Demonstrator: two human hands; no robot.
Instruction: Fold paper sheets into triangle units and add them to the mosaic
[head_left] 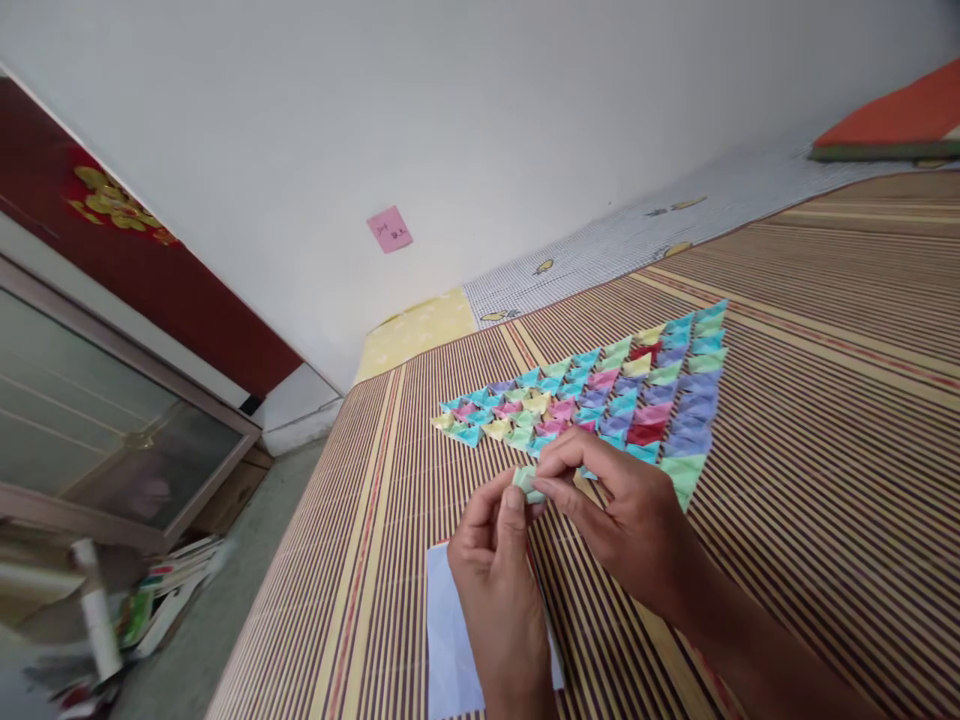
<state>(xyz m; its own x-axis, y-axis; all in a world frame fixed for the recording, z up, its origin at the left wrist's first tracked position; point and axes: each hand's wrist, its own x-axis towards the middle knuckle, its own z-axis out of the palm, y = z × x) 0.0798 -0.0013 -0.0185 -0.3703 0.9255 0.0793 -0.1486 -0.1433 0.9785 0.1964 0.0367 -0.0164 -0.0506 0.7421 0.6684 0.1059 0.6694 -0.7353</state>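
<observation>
Between my two hands is a small piece of pale green folded paper (pixel 528 484). My left hand (pixel 499 560) pinches it from below with thumb and fingers. The fingertips of my right hand (pixel 611 500) press on its right side. Just beyond the hands, many small folded paper pieces (pixel 592 385) in blue, green, yellow, pink, red and purple lie in rows that form a triangle. My right hand hides part of the near rows. Under my left forearm lies a light blue sheet of paper (pixel 450 630), partly covered.
A striped mat (pixel 360 560) covers the bed beneath everything, with a patterned cloth (pixel 555 280) along the wall. A pink note (pixel 390 230) sticks to the wall. Folded orange bedding (pixel 892 110) sits far right. At left are a glass-paned door (pixel 97 400) and floor clutter (pixel 142 610).
</observation>
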